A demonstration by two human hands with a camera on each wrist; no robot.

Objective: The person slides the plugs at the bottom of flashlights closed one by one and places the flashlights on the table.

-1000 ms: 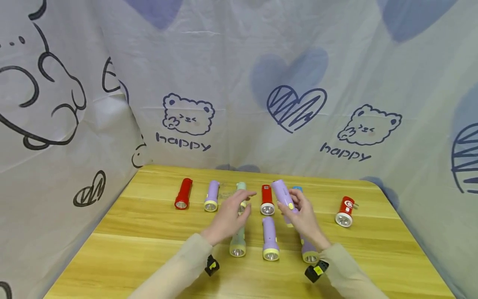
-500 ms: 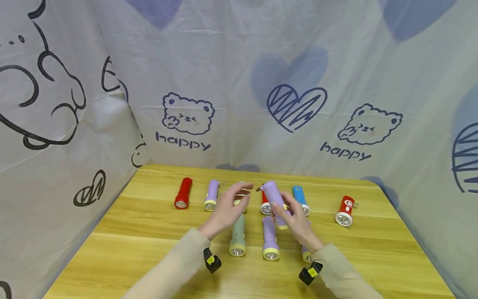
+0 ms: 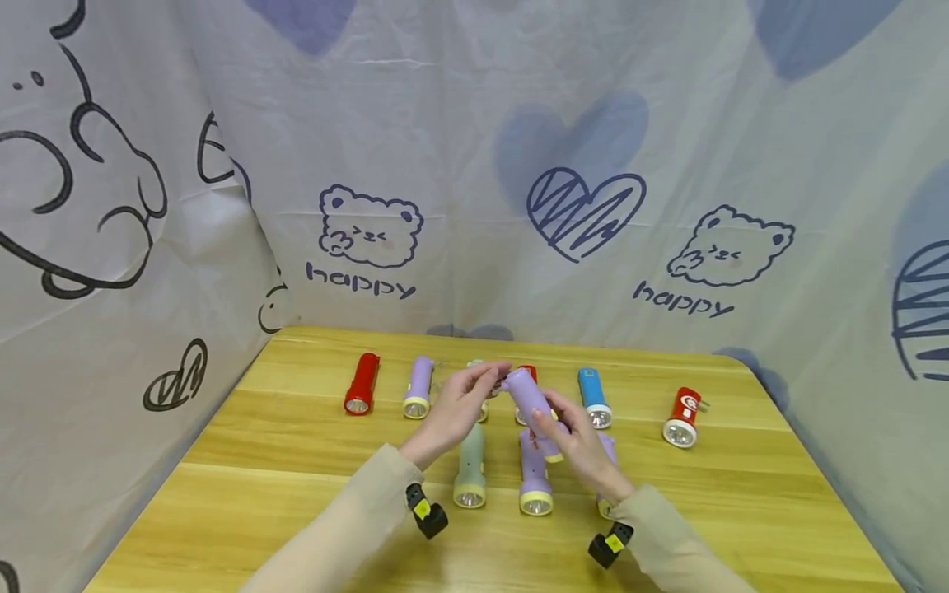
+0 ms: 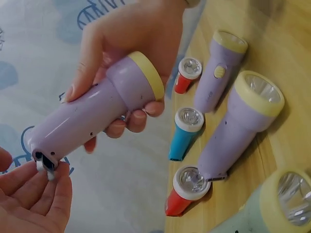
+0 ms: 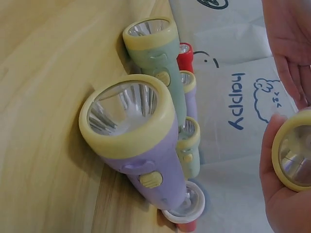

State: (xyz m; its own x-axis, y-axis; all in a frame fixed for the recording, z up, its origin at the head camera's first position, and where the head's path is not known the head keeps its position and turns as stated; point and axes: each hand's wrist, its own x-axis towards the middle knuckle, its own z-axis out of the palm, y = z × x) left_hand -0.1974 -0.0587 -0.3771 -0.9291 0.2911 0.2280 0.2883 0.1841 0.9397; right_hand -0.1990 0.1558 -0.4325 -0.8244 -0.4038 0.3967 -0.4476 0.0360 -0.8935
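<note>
My right hand (image 3: 578, 441) grips a purple flashlight (image 3: 528, 398) with a yellow head ring, held tilted over the table. Its thumb lies along the barrel and the fingers wrap underneath, as the left wrist view shows. At the tail end, small plug prongs (image 4: 46, 167) stick out of a dark slot. The fingertips of my left hand (image 3: 455, 408) are right at these prongs, fingers fairly straight and thumb apart from them. In the right wrist view the lens (image 5: 297, 155) of the held flashlight shows at the right edge.
On the wooden table (image 3: 245, 494), a green flashlight (image 3: 470, 469) and a purple one (image 3: 535, 490) lie below my hands. Behind stand red (image 3: 362, 384), purple (image 3: 418, 383) and blue (image 3: 591, 387) ones. A red-and-white flashlight (image 3: 680, 418) lies right. Printed cloth (image 3: 474, 272) hangs behind.
My right hand has carried the purple flashlight left, and its tail end now meets my left fingertips. The blue flashlight behind has come into full view.
</note>
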